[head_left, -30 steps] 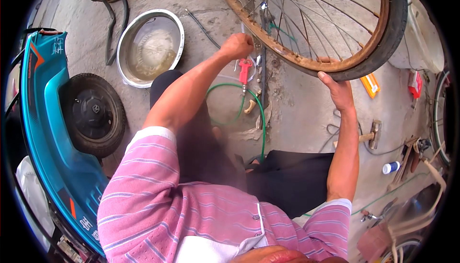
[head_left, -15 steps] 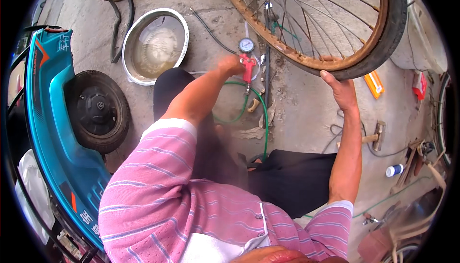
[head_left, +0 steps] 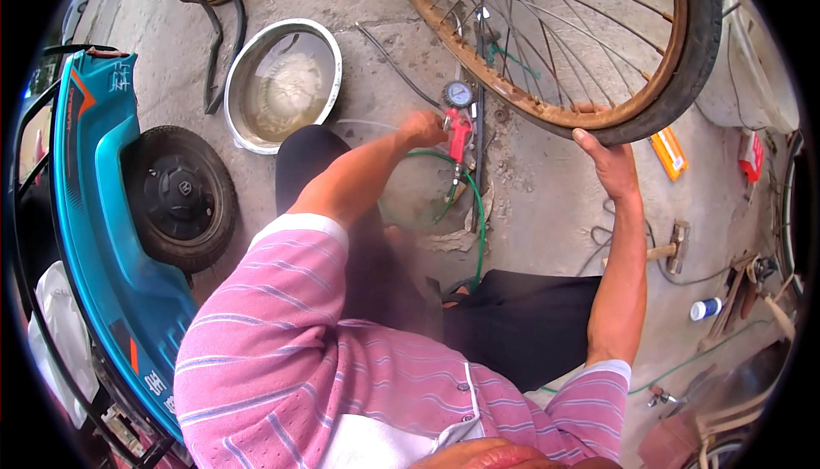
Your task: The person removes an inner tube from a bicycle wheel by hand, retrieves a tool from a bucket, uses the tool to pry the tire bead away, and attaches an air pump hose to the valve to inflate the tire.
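Note:
In front of me, my left hand (head_left: pixel 423 129) is closed on a red tire inflator (head_left: pixel 459 134). A round dial gauge (head_left: pixel 458 94) tops it, and a green hose (head_left: pixel 483 234) runs from its lower end. A thin black hose (head_left: pixel 389 57) leads off from the gauge end toward the upper left. My right hand (head_left: pixel 611 164) grips the bottom of a bicycle wheel (head_left: pixel 589 117), thumb on the outside of the black tire and fingers behind the rusty rim. The wheel stands tilted at the upper right, its top cut off by the picture's edge.
A metal basin (head_left: pixel 282 85) of cloudy water stands at the left. Beyond it hangs an inner tube (head_left: pixel 213 38). A teal vehicle (head_left: pixel 111 178) with a black wheel (head_left: pixel 179 196) fills the left side. A hammer (head_left: pixel 675 247), orange packet (head_left: pixel 669 153), and white bucket (head_left: pixel 752 67) lie rightward.
My left hand and the inflator have shifted a little to the right, and the inflator's gauge now sits closer to the wheel. My right hand keeps its grip on the wheel.

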`<act>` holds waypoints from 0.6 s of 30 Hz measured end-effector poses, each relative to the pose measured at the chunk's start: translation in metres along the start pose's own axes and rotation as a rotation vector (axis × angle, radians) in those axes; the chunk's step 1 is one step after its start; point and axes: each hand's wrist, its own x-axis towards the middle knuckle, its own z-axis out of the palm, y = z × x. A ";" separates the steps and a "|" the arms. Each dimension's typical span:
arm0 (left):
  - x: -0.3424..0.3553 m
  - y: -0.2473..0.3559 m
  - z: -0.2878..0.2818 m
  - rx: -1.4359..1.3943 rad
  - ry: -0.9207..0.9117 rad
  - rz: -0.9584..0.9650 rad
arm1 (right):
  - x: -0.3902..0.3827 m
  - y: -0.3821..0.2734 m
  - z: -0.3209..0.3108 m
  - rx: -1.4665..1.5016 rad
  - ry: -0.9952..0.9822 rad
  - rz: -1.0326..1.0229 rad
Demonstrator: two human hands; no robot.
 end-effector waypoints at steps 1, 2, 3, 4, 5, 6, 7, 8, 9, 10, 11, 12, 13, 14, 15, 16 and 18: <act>-0.008 0.013 0.002 -0.012 0.002 0.047 | 0.000 0.002 -0.001 0.003 0.000 0.000; -0.016 0.024 0.001 -0.024 0.003 0.094 | 0.000 0.004 -0.002 0.019 0.005 0.004; -0.022 0.027 0.000 -0.023 0.008 0.089 | 0.001 0.005 -0.003 0.036 0.006 0.004; -0.028 0.031 -0.002 -0.186 -0.067 0.065 | 0.001 0.004 -0.003 0.038 0.003 0.000; -0.032 0.033 -0.004 -0.350 -0.143 0.041 | 0.001 0.004 -0.003 0.033 0.003 0.005; -0.032 0.031 0.001 -0.356 -0.185 0.015 | 0.002 0.003 -0.003 0.026 0.003 0.009; -0.032 0.028 0.004 -0.356 -0.181 0.015 | 0.003 0.004 -0.004 0.026 0.001 0.006; -0.033 0.025 0.007 -0.272 -0.262 0.007 | 0.003 0.005 -0.004 0.032 -0.002 -0.010; -0.034 0.024 0.010 -0.189 -0.347 -0.001 | 0.003 0.006 -0.004 0.036 -0.005 -0.020; -0.035 0.026 0.013 -0.179 -0.346 -0.029 | 0.003 0.005 -0.005 0.036 -0.003 -0.018; -0.033 0.025 0.015 -0.178 -0.349 -0.028 | 0.004 0.003 -0.006 0.025 -0.017 -0.008; -0.030 0.023 0.018 -0.147 -0.364 -0.056 | 0.004 0.001 -0.005 0.014 -0.033 0.002; -0.028 0.020 0.020 -0.116 -0.379 -0.084 | 0.004 0.002 -0.004 0.014 -0.032 0.004; -0.029 0.017 0.024 -0.115 -0.381 -0.085 | 0.004 0.003 -0.003 0.015 -0.027 -0.006; -0.033 0.019 0.026 -0.050 -0.450 -0.041 | 0.004 0.004 -0.004 0.013 -0.018 -0.018; -0.038 0.022 0.028 0.016 -0.519 0.002 | 0.004 0.004 -0.004 0.012 -0.014 -0.016; -0.052 0.027 0.041 0.021 -0.573 0.017 | 0.002 0.004 -0.005 0.017 -0.014 -0.008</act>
